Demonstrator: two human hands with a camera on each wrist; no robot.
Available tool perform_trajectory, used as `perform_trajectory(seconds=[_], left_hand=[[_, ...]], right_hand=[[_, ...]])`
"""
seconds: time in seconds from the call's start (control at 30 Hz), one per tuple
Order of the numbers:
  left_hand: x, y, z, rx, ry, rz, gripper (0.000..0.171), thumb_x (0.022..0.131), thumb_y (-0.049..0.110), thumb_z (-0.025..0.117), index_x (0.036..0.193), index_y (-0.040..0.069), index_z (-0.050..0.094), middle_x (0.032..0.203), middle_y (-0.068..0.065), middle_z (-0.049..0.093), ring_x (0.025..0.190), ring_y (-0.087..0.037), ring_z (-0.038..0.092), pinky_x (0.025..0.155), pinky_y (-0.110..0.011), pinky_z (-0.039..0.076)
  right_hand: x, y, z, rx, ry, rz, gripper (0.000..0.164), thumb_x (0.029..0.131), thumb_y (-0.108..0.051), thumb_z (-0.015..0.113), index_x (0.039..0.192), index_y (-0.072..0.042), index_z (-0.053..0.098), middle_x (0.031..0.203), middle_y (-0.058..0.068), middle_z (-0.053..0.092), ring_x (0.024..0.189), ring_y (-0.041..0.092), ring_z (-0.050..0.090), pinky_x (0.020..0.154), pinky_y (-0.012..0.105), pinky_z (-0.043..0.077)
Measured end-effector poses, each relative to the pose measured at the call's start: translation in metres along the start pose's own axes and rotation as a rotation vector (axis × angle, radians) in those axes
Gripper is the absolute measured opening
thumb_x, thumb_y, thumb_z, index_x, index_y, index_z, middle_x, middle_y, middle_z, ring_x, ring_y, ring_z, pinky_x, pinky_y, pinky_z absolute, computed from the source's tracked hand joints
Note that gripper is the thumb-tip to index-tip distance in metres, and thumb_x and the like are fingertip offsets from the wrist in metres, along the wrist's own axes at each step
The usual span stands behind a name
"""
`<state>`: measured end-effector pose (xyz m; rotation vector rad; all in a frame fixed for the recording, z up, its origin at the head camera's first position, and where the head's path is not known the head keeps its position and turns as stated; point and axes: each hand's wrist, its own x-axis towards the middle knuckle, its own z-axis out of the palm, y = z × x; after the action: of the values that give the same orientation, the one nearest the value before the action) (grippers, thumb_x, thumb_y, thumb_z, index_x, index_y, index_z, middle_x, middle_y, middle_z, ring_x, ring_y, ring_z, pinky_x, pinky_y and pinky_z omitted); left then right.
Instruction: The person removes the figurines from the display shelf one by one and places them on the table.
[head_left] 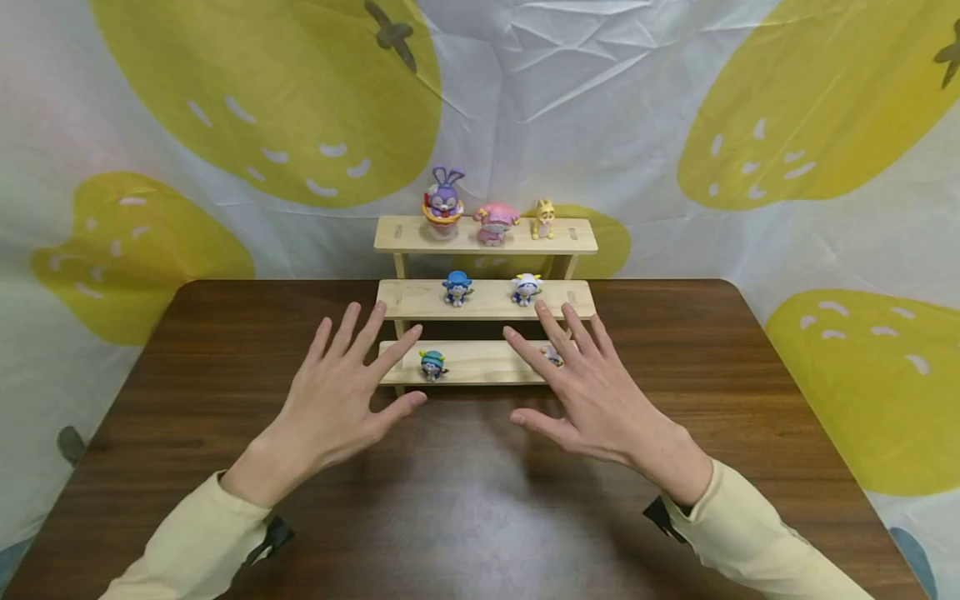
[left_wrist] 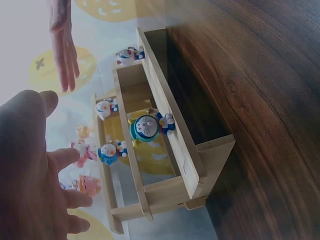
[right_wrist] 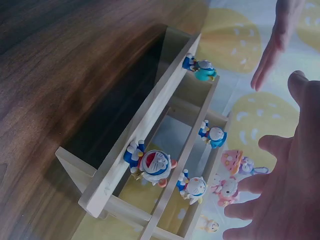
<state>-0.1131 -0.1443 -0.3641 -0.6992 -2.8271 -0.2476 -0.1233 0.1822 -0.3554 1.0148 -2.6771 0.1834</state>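
A three-tier wooden display shelf (head_left: 480,365) stands at the back of the table. My left hand (head_left: 333,398) and right hand (head_left: 603,404) hover in front of it, fingers straight and spread, holding nothing. Nearest my left hand, a cat figurine in a teal horned hat (head_left: 432,365) sits on the lowest tier. At that tier's other end, a figurine with an open red mouth (right_wrist: 154,165) is partly hidden behind my right fingers in the head view. The middle tier bears a blue-hatted figurine (head_left: 457,288) and a white-hatted one with yellow horns (head_left: 527,289).
On the top tier sit a purple rabbit figurine in a cup (head_left: 444,204), a pink figurine (head_left: 495,223) and a yellow one (head_left: 543,221). A white cloth with yellow fruit prints (head_left: 495,108) hangs behind the dark wooden table (head_left: 465,500).
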Motion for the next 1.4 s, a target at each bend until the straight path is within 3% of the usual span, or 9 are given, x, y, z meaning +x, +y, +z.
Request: perform_trajectory(seconds=[0.57, 0.83, 1.1, 1.4], left_hand=[[0.008, 0.000, -0.008, 0.006, -0.009, -0.022, 0.073, 0.097, 0.066, 0.049, 0.160, 0.034, 0.031, 0.170, -0.014, 0.016, 0.155, -0.042, 0.011, 0.123, -0.062, 0.012], [0.012, -0.005, -0.008, -0.003, -0.010, -0.030, 0.071, 0.098, 0.064, 0.050, 0.160, 0.033, 0.032, 0.170, -0.014, 0.016, 0.155, -0.042, 0.010, 0.122, -0.062, 0.012], [0.018, -0.009, -0.006, -0.017, -0.001, -0.037, 0.070, 0.099, 0.062, 0.048, 0.160, 0.032, 0.031, 0.169, -0.013, 0.018, 0.156, -0.041, 0.011, 0.123, -0.061, 0.012], [0.028, -0.013, -0.001, -0.089, 0.018, -0.053, 0.066, 0.102, 0.057, 0.047, 0.161, 0.032, 0.029, 0.169, -0.014, 0.020, 0.155, -0.041, 0.015, 0.123, -0.060, 0.016]], right_hand=[[0.002, 0.001, -0.007, -0.017, 0.009, 0.008, 0.084, 0.095, -0.078, 0.036, 0.162, -0.028, 0.027, 0.169, 0.018, 0.013, 0.152, 0.049, 0.015, 0.119, 0.068, 0.014], [0.007, 0.007, -0.011, -0.020, -0.007, 0.018, 0.084, 0.096, -0.078, 0.031, 0.162, -0.028, 0.025, 0.168, 0.021, 0.015, 0.151, 0.051, 0.018, 0.118, 0.069, 0.015], [0.025, 0.020, -0.024, 0.002, -0.034, 0.044, 0.081, 0.097, -0.065, 0.051, 0.163, -0.029, 0.022, 0.169, 0.019, 0.012, 0.152, 0.048, 0.016, 0.118, 0.069, 0.017], [0.040, 0.030, -0.037, 0.004, -0.049, 0.076, 0.080, 0.098, -0.060, 0.055, 0.163, -0.028, 0.022, 0.170, 0.019, 0.011, 0.153, 0.046, 0.016, 0.120, 0.066, 0.015]])
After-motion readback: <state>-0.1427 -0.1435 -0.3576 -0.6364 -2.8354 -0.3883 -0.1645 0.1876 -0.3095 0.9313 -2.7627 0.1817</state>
